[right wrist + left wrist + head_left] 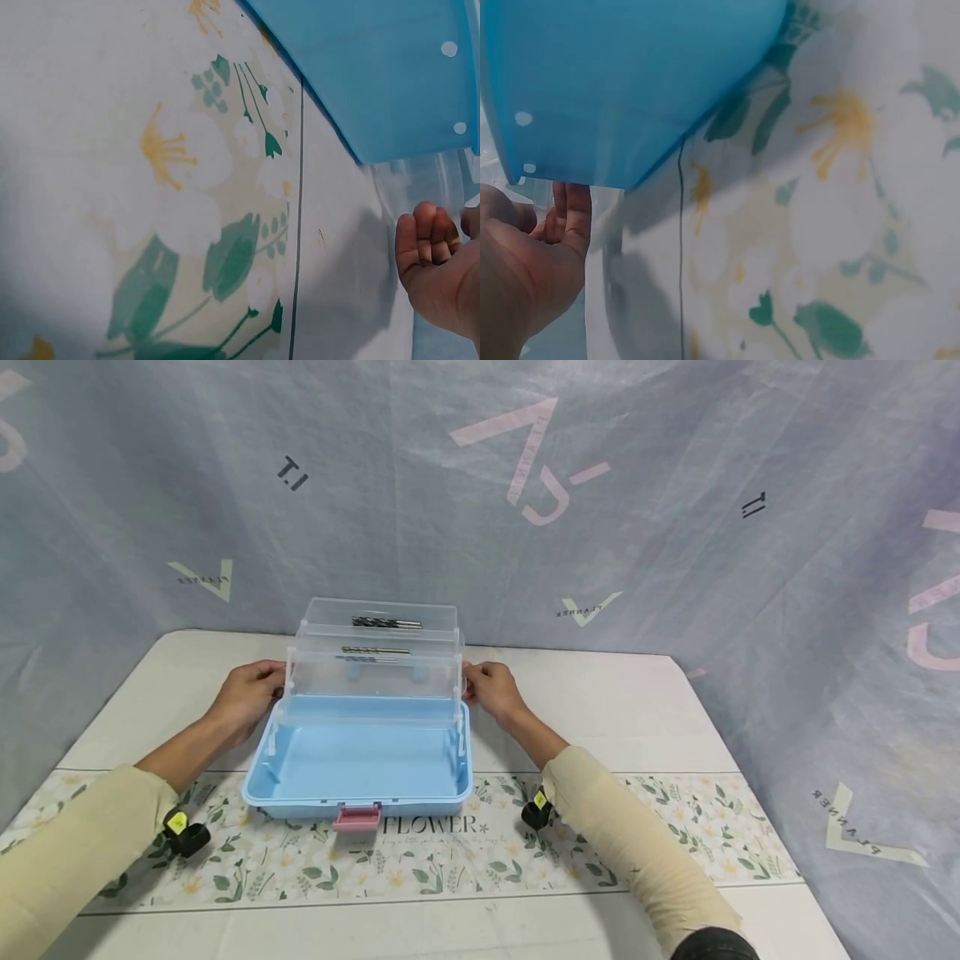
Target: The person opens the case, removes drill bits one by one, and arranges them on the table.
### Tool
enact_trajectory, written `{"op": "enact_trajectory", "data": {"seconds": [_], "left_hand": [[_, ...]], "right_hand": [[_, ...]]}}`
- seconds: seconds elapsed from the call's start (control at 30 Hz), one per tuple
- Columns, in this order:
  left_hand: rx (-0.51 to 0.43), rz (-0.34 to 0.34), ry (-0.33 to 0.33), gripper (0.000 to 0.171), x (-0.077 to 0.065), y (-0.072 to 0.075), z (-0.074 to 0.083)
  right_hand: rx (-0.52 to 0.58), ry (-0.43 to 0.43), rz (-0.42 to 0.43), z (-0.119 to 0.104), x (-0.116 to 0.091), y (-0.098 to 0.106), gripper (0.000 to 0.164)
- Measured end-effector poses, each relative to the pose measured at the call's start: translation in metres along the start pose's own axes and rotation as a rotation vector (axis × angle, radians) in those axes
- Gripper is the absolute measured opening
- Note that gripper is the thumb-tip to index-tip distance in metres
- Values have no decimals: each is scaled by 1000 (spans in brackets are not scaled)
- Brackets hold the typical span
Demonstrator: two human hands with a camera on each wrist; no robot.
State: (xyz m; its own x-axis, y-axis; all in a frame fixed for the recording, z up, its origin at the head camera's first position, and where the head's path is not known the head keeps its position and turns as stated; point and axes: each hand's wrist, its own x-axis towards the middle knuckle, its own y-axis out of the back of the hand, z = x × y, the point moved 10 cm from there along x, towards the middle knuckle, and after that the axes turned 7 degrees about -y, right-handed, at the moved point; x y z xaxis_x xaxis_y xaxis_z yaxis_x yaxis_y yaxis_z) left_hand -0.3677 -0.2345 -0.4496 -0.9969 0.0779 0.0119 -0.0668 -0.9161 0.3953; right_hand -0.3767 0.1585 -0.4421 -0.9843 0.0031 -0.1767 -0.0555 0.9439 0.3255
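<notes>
A light blue storage box (367,764) stands open, with its tiers of clear trays (375,679) raised over the back. Dark drill bits (386,622) lie in the upper tray, and thinner, lighter drill bits (375,651) lie in the tray below. At the box's back left corner, my left hand (250,693) pinches the edge of the clear lid, its fingertips partly hidden behind the box. Across from it, my right hand (495,691) holds the other end of the clear lid (420,184) with bent fingers. A pink latch (357,817) hangs out at the front.
Under the box is a white table with a flower-printed strip (465,860). A grey printed curtain (480,527) hangs right behind the table and along its sides. Dark wrist devices with yellow tags show beneath both sleeves (630,843).
</notes>
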Motion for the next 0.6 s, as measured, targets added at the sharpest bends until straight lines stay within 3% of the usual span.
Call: {"op": "enact_trajectory", "data": {"seconds": [0.17,0.3,0.43,0.6], "left_hand": [[19,-33,11,57,0,-1,0],[94,-53,7,61,-4,-2,4],[180,-58,-40,67,-12,-1,12],[220,-65,-107,71,-28,1,23]], "right_hand": [[28,-4,-9,0,-1,0,41],[41,-10,-20,0,0,0,40],[48,-9,-36,2,2,1,40],[48,0,-37,3,2,3,39]]}}
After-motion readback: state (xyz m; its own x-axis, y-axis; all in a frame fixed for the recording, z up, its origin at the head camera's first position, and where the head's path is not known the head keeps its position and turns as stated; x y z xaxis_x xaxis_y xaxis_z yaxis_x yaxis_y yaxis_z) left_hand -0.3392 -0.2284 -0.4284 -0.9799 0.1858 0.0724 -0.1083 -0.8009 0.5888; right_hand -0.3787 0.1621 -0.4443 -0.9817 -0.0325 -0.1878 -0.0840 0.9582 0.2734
